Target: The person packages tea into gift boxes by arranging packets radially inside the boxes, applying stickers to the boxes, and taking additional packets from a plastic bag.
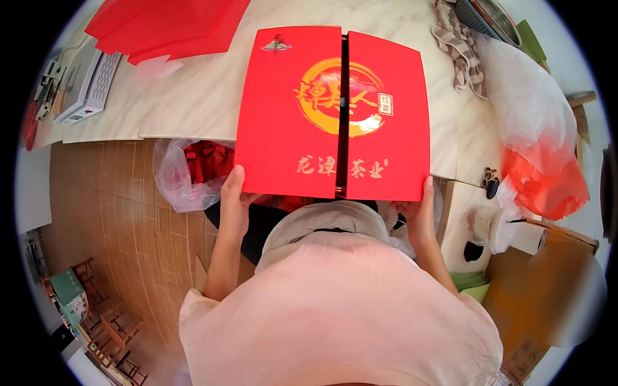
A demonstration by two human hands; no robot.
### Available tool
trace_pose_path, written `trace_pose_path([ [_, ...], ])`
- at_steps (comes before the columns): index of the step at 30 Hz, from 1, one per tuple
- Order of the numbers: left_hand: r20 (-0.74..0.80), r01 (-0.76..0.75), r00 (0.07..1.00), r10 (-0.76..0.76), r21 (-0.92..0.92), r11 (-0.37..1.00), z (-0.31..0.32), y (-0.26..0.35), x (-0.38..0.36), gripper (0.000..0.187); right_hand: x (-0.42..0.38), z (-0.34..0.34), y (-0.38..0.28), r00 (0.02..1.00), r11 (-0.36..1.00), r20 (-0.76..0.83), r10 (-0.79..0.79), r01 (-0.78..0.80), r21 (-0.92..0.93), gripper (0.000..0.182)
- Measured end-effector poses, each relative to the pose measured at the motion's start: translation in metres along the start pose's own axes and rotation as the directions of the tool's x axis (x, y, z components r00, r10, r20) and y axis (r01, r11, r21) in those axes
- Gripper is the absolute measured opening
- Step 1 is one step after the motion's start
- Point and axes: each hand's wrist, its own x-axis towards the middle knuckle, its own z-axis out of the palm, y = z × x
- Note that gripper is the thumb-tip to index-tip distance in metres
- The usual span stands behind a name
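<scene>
Pale, marble-veined bench point(196, 103). A red box point(270, 122), its two top panels parted by a dark gap, lies over the near edge; whether it touches the bench cannot be told. The left hand point(234, 204) and right hand point(420, 212) have their fingers closed on its near corners. Red sheet point(170, 29) at far left; plank floor point(129, 199), wooden chairs point(120, 326) lower left.

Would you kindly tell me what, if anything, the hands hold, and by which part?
The red box, by its two near corners: left hand at one, right hand at the other.
</scene>
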Motion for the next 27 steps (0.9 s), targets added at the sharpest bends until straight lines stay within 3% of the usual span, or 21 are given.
trace_pose_path([
  [2,0.020,0.019,1.000,-0.017,-0.087,0.996,0.001,0.005,-0.002,0.051,0.002,-0.008,-0.005,1.000,1.000,0.001,-0.006,0.006,0.011,0.066],
  [4,0.047,0.047,0.998,-0.040,-0.166,0.985,-0.002,0.007,-0.002,0.054,0.009,-0.025,-0.015,0.998,0.987,0.062,-0.015,0.005,0.159,0.070],
  [6,0.057,0.056,0.998,-0.038,-0.354,0.934,-0.010,0.001,0.004,0.058,0.022,-0.054,-0.009,0.989,0.972,0.149,0.024,-0.058,0.228,0.071],
  [7,0.229,0.060,0.972,0.053,-0.461,0.885,-0.023,-0.010,0.012,0.057,0.025,-0.066,-0.004,0.981,0.945,0.192,0.022,-0.083,0.316,0.070],
  [8,0.231,0.052,0.971,0.061,-0.457,0.888,-0.031,-0.022,0.017,0.057,0.031,-0.078,0.005,0.971,0.910,0.240,0.012,-0.110,0.400,0.068],
  [9,0.260,0.097,0.963,0.068,-0.573,0.814,-0.029,-0.023,0.019,0.057,0.036,-0.080,0.006,0.932,0.854,0.361,-0.033,-0.161,0.494,0.063],
  [10,0.288,0.142,0.954,0.082,-0.675,0.724,-0.027,-0.024,0.022,0.057,0.031,-0.070,0.000,0.971,0.832,0.236,0.025,-0.150,0.533,0.040],
  [12,0.295,0.130,0.951,0.092,-0.651,0.748,-0.023,-0.028,0.027,0.057,0.048,-0.086,0.028,0.956,0.784,0.292,-0.017,-0.169,0.597,0.038],
  [13,0.240,0.160,0.971,-0.011,-0.614,0.773,-0.019,-0.031,0.029,0.056,0.052,-0.084,0.034,0.952,0.787,0.305,-0.023,-0.171,0.593,0.038],
  [14,0.177,0.197,0.978,-0.115,-0.577,0.793,-0.019,-0.036,0.032,0.055,0.053,-0.082,0.040,0.967,0.766,0.224,0.119,-0.233,0.600,0.038],
  [15,0.231,0.224,0.968,-0.097,-0.628,0.746,-0.032,-0.056,0.038,0.053,0.052,-0.079,0.047,0.954,0.734,0.140,0.263,-0.293,0.613,0.039],
  [16,0.227,0.217,0.970,-0.091,-0.625,0.750,-0.041,-0.067,0.042,0.053,0.048,-0.073,0.055,0.954,0.732,0.149,0.260,-0.295,0.614,0.039],
  [18,0.159,0.219,0.975,-0.156,-0.555,0.803,-0.051,-0.080,0.045,0.050,0.037,-0.062,0.070,0.881,0.696,-0.016,0.473,-0.362,0.620,0.050],
  [19,0.160,0.218,0.975,-0.155,-0.553,0.804,-0.049,-0.073,0.041,0.050,0.026,-0.053,0.066,0.881,0.695,-0.015,0.472,-0.362,0.622,0.050],
  [21,-0.094,-0.005,0.995,-0.041,-0.452,0.892,-0.042,-0.056,0.030,0.048,-0.004,-0.036,0.040,0.887,0.923,0.296,0.355,-0.383,0.041,0.045],
  [22,-0.216,-0.109,0.976,0.026,-0.379,0.919,-0.039,-0.052,0.025,0.047,-0.017,-0.019,0.015,0.886,0.922,0.294,0.358,-0.385,0.036,0.045],
  [23,-0.342,-0.190,0.936,0.086,-0.284,0.940,-0.042,-0.048,0.026,0.045,-0.027,0.006,-0.019,0.926,0.973,0.330,0.183,-0.122,-0.198,0.037],
  [24,-0.346,-0.189,0.935,0.083,-0.285,0.940,-0.044,-0.040,0.026,0.045,-0.028,0.030,-0.044,0.913,0.903,0.408,0.017,0.161,-0.399,0.031],
  [25,-0.388,-0.274,0.905,0.174,-0.221,0.936,-0.044,-0.029,0.025,0.042,-0.023,0.053,-0.059,0.874,0.756,0.412,-0.259,0.449,-0.476,0.024],
  [26,-0.425,-0.353,0.867,0.261,-0.153,0.923,-0.043,-0.018,0.021,0.039,-0.012,0.076,-0.072,0.744,0.515,0.441,-0.502,0.667,-0.538,0.020],
  [27,-0.430,-0.353,0.865,0.258,-0.157,0.922,-0.036,-0.009,0.018,0.039,0.008,0.100,-0.083,0.673,0.426,0.478,-0.565,0.734,-0.529,0.016],
])
